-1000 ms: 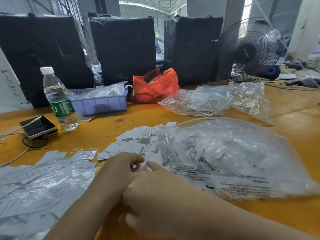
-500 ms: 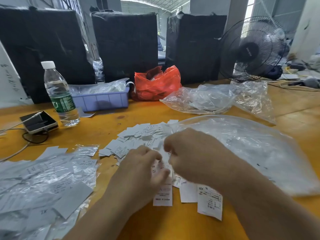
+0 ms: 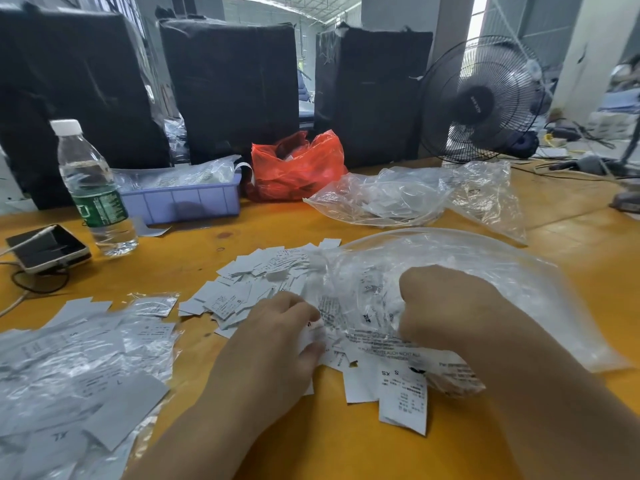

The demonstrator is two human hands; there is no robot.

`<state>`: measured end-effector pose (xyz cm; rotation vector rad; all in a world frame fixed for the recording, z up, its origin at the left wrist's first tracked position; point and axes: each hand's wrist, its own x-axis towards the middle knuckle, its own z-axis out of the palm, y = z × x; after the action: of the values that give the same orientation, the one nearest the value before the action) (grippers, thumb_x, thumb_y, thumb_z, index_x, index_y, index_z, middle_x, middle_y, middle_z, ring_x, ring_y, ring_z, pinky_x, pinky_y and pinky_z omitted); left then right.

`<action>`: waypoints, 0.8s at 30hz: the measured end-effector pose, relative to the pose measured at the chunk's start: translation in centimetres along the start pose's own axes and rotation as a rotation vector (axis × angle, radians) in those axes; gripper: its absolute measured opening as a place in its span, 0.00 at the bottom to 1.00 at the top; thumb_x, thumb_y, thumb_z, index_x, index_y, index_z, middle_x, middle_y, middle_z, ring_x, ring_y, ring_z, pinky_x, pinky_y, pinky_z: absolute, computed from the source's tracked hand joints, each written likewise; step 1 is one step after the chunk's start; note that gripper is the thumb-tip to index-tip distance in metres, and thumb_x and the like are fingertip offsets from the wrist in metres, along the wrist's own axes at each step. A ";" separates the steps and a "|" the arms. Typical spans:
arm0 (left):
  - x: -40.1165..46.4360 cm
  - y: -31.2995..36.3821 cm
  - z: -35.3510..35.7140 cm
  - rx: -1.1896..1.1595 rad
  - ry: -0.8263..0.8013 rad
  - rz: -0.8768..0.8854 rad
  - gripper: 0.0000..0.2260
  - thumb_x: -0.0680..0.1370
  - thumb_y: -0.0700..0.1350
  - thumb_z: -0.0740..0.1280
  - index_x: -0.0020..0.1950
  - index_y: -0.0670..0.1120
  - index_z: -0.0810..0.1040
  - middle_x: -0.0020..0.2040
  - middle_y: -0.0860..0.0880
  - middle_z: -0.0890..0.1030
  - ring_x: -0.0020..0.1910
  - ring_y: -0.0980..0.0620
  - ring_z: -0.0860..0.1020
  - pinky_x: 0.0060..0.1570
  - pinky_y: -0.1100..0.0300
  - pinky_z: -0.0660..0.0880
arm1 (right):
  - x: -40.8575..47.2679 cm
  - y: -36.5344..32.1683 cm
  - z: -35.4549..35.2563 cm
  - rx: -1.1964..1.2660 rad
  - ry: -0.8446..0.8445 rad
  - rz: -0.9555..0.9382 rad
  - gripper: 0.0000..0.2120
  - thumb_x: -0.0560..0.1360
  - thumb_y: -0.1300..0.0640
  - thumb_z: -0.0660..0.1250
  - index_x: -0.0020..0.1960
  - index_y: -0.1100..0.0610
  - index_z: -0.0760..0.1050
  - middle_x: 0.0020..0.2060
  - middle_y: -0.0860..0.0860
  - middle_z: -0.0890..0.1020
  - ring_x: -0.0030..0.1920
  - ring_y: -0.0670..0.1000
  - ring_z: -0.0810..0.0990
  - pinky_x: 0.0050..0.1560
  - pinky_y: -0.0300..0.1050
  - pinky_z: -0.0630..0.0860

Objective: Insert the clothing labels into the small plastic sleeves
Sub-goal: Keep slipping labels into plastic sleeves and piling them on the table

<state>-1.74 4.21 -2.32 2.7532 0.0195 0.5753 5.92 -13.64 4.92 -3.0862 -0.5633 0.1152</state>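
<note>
Your two hands worked close together over the yellow wooden tabletop (image 3: 363,445). Your left hand (image 3: 273,355) was curled, thumb and fingertips pinching some small white paper clothing labels (image 3: 242,289) at the near edge of the loose heap, which fanned out just beyond and to the left of that hand, too many to count. Your right hand (image 3: 446,306) was closed in a loose fist gripping the crumpled mouth of the large clear plastic bag (image 3: 502,282), with printed text showing just under the knuckles. Three larger white tags (image 3: 401,396), one marked XS and S, lay between your wrists, nearer the right one. At far left sat a pile of small clear plastic sleeves (image 3: 69,368) already holding labels, well apart from both hands. Behind stood one clear water bottle (image 3: 93,188), one lilac plastic tray (image 3: 183,202), one red plastic bag (image 3: 298,168), one black fan (image 3: 481,102) and three black wrapped bundles (image 3: 228,88).
</note>
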 end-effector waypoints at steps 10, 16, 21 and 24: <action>-0.5 0.1 -1.4 0.144 -0.083 -0.248 0.15 0.77 0.62 0.60 0.59 0.57 0.68 0.48 0.58 0.72 0.49 0.55 0.72 0.40 0.59 0.69 | 1.1 -0.6 1.0 0.247 0.359 -0.005 0.06 0.70 0.62 0.64 0.42 0.51 0.77 0.40 0.49 0.79 0.40 0.52 0.78 0.40 0.47 0.78; -0.3 0.4 -2.9 0.044 -0.164 -0.300 0.18 0.74 0.62 0.65 0.59 0.55 0.72 0.49 0.57 0.73 0.49 0.55 0.74 0.46 0.58 0.75 | 1.7 -1.1 1.1 0.840 0.424 -0.304 0.05 0.71 0.59 0.72 0.37 0.52 0.82 0.30 0.47 0.81 0.32 0.41 0.78 0.34 0.37 0.73; -0.4 0.6 -5.3 0.043 -0.497 -0.342 0.36 0.62 0.65 0.76 0.66 0.61 0.68 0.61 0.60 0.71 0.53 0.57 0.71 0.50 0.58 0.74 | 1.5 -1.5 0.9 1.301 0.167 -0.431 0.05 0.72 0.64 0.72 0.39 0.57 0.82 0.32 0.53 0.83 0.30 0.49 0.78 0.31 0.40 0.76; -0.4 1.0 -5.4 0.157 -0.542 -0.335 0.35 0.62 0.62 0.78 0.66 0.60 0.69 0.58 0.59 0.71 0.51 0.55 0.72 0.44 0.59 0.74 | 1.4 -1.9 1.0 1.411 0.123 -0.496 0.02 0.71 0.63 0.73 0.40 0.57 0.82 0.31 0.56 0.83 0.26 0.49 0.75 0.27 0.39 0.73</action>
<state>-4.30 4.94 2.48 2.8694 0.4021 -0.2738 6.46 -11.36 3.88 -1.5456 -0.7479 0.1965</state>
